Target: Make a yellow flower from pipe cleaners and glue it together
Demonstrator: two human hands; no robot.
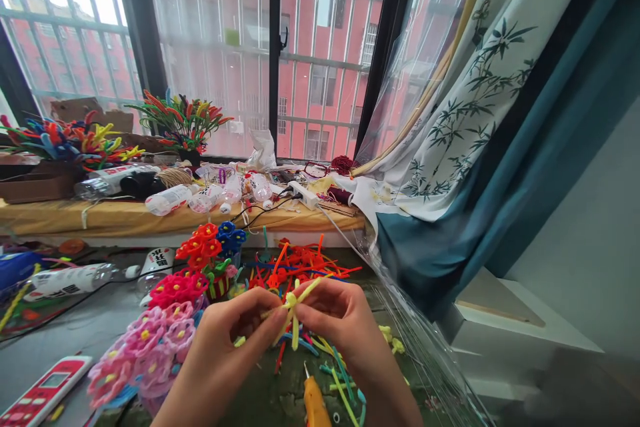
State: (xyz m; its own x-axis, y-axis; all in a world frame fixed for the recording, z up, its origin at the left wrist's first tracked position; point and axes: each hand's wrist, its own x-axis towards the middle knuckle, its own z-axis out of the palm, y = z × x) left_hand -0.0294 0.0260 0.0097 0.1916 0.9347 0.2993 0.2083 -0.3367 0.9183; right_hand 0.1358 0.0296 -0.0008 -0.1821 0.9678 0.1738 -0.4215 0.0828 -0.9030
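My left hand [235,327] and my right hand [345,313] meet over the table, fingertips nearly touching. Between them is a pale yellow pipe cleaner piece [295,330], bent and twisted, with ends sticking up and down. Each hand pinches it between thumb and fingers. Just below lies an orange-handled tool [316,400] with a thin metal tip. Yellow and teal pipe cleaner pieces [343,380] are scattered beside it. To the left stand pink pipe cleaner flowers [145,340], partly covered by my left forearm.
Red pipe cleaners [305,263] are heaped behind my hands, near a pot of red flowers [200,247]. A plastic bottle [80,279] and a red-and-white device [45,390] lie left. Thin wires [425,347] run along the right edge. The windowsill [115,215] holds bottles and a power strip [303,195].
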